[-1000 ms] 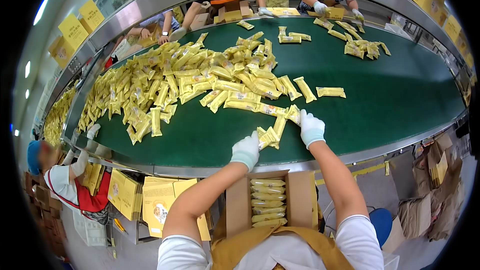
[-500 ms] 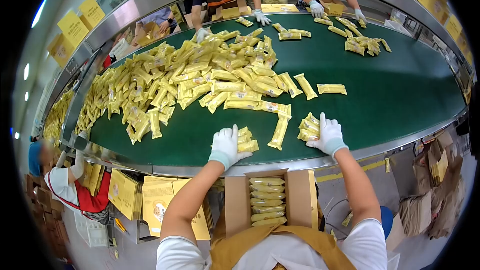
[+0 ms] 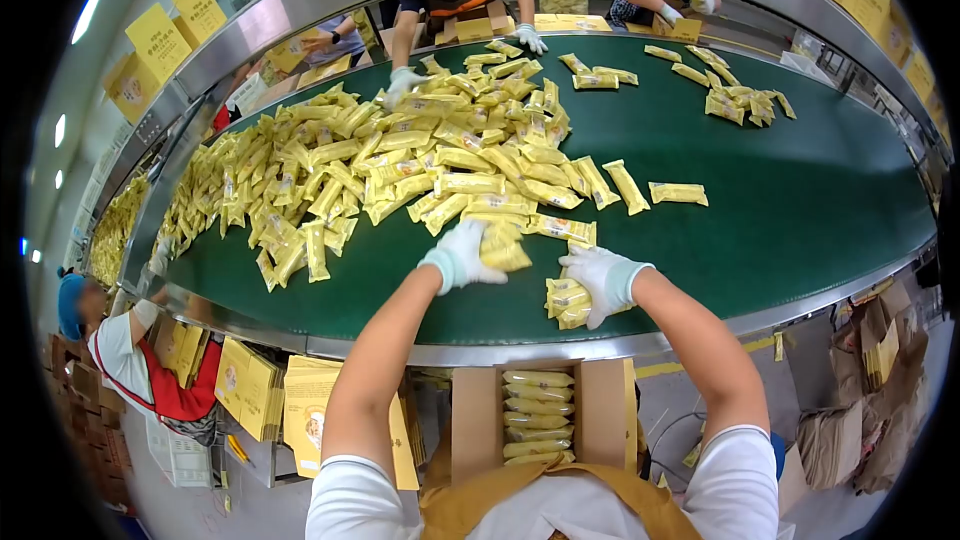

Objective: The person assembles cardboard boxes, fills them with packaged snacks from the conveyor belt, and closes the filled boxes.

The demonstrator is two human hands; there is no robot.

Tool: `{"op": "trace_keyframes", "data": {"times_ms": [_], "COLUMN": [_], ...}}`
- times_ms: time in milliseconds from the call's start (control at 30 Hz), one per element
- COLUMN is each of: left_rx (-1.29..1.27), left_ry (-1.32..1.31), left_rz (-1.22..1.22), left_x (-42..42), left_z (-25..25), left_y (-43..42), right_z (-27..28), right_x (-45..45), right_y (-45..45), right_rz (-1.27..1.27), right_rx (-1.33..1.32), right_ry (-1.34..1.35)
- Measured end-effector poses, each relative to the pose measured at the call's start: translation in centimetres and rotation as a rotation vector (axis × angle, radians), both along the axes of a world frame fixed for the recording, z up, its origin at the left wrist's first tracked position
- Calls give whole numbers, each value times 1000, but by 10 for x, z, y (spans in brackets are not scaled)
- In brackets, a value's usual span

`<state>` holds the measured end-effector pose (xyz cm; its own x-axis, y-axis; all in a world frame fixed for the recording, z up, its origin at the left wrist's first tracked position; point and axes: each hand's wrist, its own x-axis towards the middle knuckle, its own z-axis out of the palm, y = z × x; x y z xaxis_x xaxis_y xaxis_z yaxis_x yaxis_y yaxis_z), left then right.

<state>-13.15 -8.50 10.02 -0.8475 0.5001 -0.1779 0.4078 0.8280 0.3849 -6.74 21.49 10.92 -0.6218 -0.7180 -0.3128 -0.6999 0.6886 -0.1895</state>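
Observation:
My left hand (image 3: 462,258), in a white glove, has its fingers closed around a few yellow wrapped snack packets (image 3: 504,248) at the front of the pile. My gloved right hand (image 3: 603,280) grips a small stack of the same packets (image 3: 566,302) on the green belt (image 3: 720,260). The heap of yellow packets (image 3: 350,155) spreads over the belt's left and middle. Below my hands, against my apron, an open cardboard box (image 3: 478,420) holds a row of packets (image 3: 538,405).
A steel rail (image 3: 520,350) edges the belt. Flat yellow cartons (image 3: 310,405) stand at lower left, beside a co-worker in a red apron (image 3: 185,380). Across the belt, co-workers' gloved hands (image 3: 404,85) reach over. Brown paper sacks (image 3: 832,440) lie at lower right.
My right hand has moved left with its packets, nearer my left hand. My left hand has shifted slightly up and right with its packets. Across the belt, a co-worker's hands have drawn back.

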Motion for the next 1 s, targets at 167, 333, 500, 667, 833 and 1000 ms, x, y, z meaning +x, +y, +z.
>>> {"op": "trace_keyframes", "data": {"times_ms": [167,333,500,667,833,1000], "left_rx": [-12,-296,-397,-274,-314,-225], "left_ry": [23,-152,-15,124,121,85], "left_rz": [-188,-108,-141,-102,30,190], "left_x": [-68,-62,-37,-1,40,76], "left_z": [-25,8,8,-5,-9,-2], "left_y": [10,32,39,29,31,1], "right_z": [21,-4,-2,-11,-29,-9], "right_x": [27,66,57,50,63,66], "right_y": [8,22,18,4,-2,3], "right_rz": [-149,-181,-220,-410,-396,-681], "right_rx": [4,-185,-142,-198,-227,-263], "right_ry": [-102,135,154,-23,301,-1]}}
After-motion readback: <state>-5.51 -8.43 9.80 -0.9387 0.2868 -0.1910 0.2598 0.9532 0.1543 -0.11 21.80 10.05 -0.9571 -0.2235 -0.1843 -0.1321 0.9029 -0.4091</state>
